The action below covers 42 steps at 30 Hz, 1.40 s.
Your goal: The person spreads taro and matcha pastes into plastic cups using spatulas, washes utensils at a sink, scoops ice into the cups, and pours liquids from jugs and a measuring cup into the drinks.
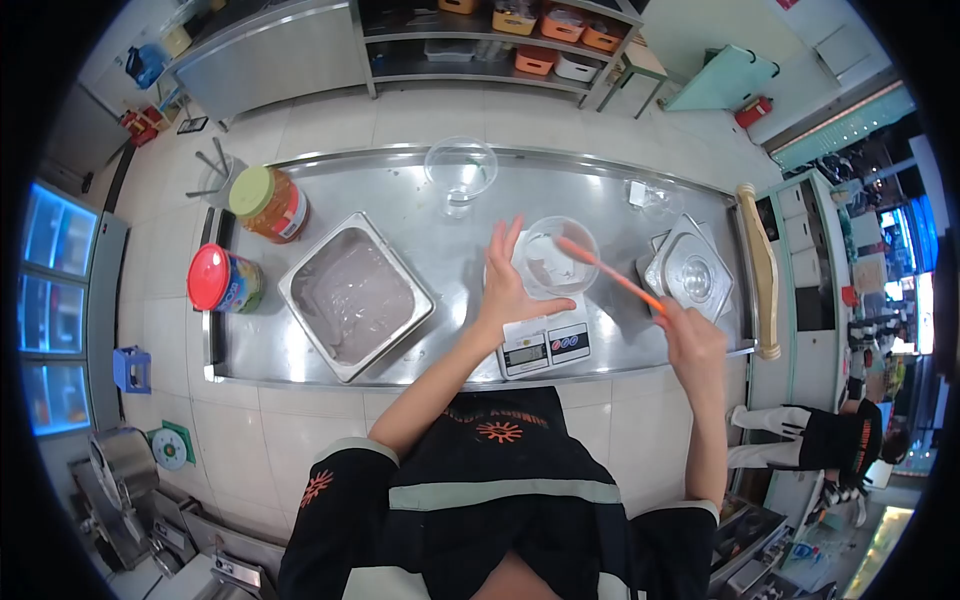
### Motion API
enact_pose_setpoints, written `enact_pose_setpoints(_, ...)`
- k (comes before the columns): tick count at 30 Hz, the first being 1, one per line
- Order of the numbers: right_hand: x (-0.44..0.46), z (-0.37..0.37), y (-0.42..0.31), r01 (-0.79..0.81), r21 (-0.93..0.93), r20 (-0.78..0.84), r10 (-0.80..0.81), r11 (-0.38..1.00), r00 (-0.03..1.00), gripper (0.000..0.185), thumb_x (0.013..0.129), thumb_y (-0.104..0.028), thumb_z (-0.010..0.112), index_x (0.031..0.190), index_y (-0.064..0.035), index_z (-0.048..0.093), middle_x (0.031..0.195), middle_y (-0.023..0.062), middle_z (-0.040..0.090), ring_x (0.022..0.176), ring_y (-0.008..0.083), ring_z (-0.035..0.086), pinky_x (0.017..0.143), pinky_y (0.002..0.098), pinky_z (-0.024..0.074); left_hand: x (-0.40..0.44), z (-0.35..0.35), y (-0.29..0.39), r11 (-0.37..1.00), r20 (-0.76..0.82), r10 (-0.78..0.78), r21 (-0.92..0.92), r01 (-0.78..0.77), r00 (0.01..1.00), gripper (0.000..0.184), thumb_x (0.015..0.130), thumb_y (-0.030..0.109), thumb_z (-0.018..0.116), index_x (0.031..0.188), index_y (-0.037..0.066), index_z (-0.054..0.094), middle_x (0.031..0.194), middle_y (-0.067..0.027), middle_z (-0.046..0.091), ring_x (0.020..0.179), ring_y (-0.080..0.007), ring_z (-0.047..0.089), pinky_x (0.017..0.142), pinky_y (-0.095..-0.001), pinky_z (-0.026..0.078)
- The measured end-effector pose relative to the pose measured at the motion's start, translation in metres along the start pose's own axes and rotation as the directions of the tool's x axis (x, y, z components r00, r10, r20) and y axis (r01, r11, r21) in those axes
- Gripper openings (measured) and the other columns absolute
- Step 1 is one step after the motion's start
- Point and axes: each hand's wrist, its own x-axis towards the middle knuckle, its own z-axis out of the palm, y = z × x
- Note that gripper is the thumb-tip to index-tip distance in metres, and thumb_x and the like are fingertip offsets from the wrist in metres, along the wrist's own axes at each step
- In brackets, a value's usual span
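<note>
From the head view, my right hand [695, 338] pinches one orange spatula [618, 277], its tip over one clear tub [577, 278] on one scale [545, 349]; my left hand [512, 297], fingers spread, is beside the tub.

A big jar with a green lid [270, 206] is seen near a tub with a red lid [226, 279]. Orange baskets [535, 62] are held by a metal shelf [400, 68]. A stool [645, 62] is placed just beside it. A red fire extinguisher [753, 112] is seen too. The fridge [55, 315] is lit up blue. A blue crate [131, 369] is set on the floor [320, 128].
</note>
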Motion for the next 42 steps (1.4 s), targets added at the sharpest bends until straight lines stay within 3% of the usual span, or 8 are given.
enact_pose_setpoints(6, 0.002, -0.008, 0.023, 0.332, -0.452, 0.034, -0.356, 0.828, 0.934, 0.027, 0.07, -0.013, 0.056, 0.096, -0.0149, 0.06, 0.057, -0.0019, 0.028, 0.045, 0.0106, 0.03, 0.039, 0.0231, 0.0263, 0.011, 0.008, -0.015, 0.997, 0.144, -0.02, -0.073, 0.03, 0.989, 0.121, 0.045, 0.018, 0.083, 0.127, 0.006, -0.006, 0.118, -0.0168, 0.041, 0.113, -0.0326, 0.038, 0.096, -0.0401, 0.03)
enact_pose_setpoints(13, 0.015, -0.065, 0.052, 0.513, -0.496, 0.166, -0.503, 0.701, 0.848, 0.032, 0.069, -0.01, 0.052, 0.1, -0.0146, 0.059, 0.057, -0.0019, 0.026, 0.047, 0.0099, 0.029, 0.041, 0.0219, 0.0257, 0.007, 0.008, -0.02, 0.994, 0.131, -0.004, -0.106, 0.018, 0.991, 0.121, 0.046, 0.017, 0.082, 0.127, 0.007, -0.007, 0.118, -0.0167, 0.042, 0.108, -0.0298, 0.044, 0.092, -0.0384, 0.035)
enact_pose_setpoints(22, 0.017, -0.089, 0.054, 0.222, -0.403, -0.134, -0.297, 0.888, 0.945, 0.032, 0.058, -0.019, 0.07, 0.088, -0.0097, 0.065, 0.052, -0.0002, 0.035, 0.043, 0.0111, 0.038, 0.037, 0.0241, 0.0274, -0.007, -0.021, -0.008, 0.986, 0.179, -0.072, -0.134, 0.097, 0.981, 0.114, 0.054, 0.011, 0.076, 0.131, 0.008, -0.008, 0.136, -0.0174, 0.011, 0.123, -0.0309, 0.025, 0.1, -0.0389, 0.023)
enact_pose_setpoints(28, 0.017, -0.079, 0.044, 0.241, -0.393, -0.092, -0.299, 0.887, 0.95, 0.032, 0.059, -0.02, 0.07, 0.089, -0.0098, 0.065, 0.052, -0.0013, 0.035, 0.044, 0.0105, 0.038, 0.037, 0.0233, 0.0277, -0.018, -0.065, 0.018, 0.74, 0.215, -0.413, -0.487, 0.464, 0.885, 0.036, 0.078, 0.011, 0.057, 0.112, 0.002, 0.044, 0.127, -0.0131, 0.034, 0.115, -0.0252, 0.038, 0.092, -0.0337, 0.032)
enact_pose_setpoints(33, 0.019, -0.077, 0.04, 0.236, -0.369, -0.105, -0.293, 0.899, 0.95, 0.03, 0.061, -0.02, 0.069, 0.089, -0.0094, 0.064, 0.052, -0.0015, 0.035, 0.044, 0.0099, 0.038, 0.037, 0.0229, 0.0278, -0.028, -0.078, 0.015, 0.678, 0.285, -0.489, -0.47, 0.565, 0.824, 0.021, 0.086, 0.018, 0.044, 0.098, 0.003, 0.053, 0.112, -0.0121, 0.049, 0.103, -0.0205, 0.047, 0.085, -0.0307, 0.036)
enact_pose_setpoints(37, 0.019, -0.077, 0.039, 0.233, -0.345, -0.102, -0.283, 0.909, 0.954, 0.03, 0.062, -0.021, 0.068, 0.089, -0.0091, 0.064, 0.052, -0.0016, 0.035, 0.043, 0.01, 0.037, 0.037, 0.0231, 0.0268, -0.034, -0.075, 0.014, 0.384, 0.45, -0.589, -0.575, 0.722, 0.671, 0.036, 0.084, 0.031, 0.044, 0.111, 0.006, 0.045, 0.114, -0.0109, 0.047, 0.099, -0.0219, 0.049, 0.08, -0.0333, 0.039)
enact_pose_setpoints(40, 0.018, -0.076, 0.036, 0.241, -0.326, -0.099, -0.286, 0.914, 0.953, 0.03, 0.061, -0.021, 0.068, 0.088, -0.0091, 0.064, 0.052, -0.0018, 0.034, 0.043, 0.0102, 0.036, 0.037, 0.0238, 0.0253, -0.027, -0.06, 0.02, -0.234, 0.638, -0.684, -0.652, 0.721, 0.354, 0.047, 0.083, 0.037, 0.044, 0.12, 0.012, 0.032, 0.124, -0.0144, 0.036, 0.102, -0.0302, 0.048, 0.081, -0.0434, 0.04)
enact_pose_setpoints(42, 0.016, -0.075, 0.033, 0.248, -0.313, -0.098, -0.291, 0.917, 0.952, 0.031, 0.061, -0.021, 0.069, 0.089, -0.0096, 0.064, 0.052, -0.0018, 0.033, 0.042, 0.0104, 0.035, 0.037, 0.0242, 0.0244, -0.01, -0.048, 0.032, -0.387, 0.696, -0.676, -0.616, 0.686, 0.243, 0.055, 0.082, 0.04, 0.044, 0.125, 0.015, 0.021, 0.128, -0.018, 0.027, 0.104, -0.0347, 0.045, 0.083, -0.0489, 0.039)
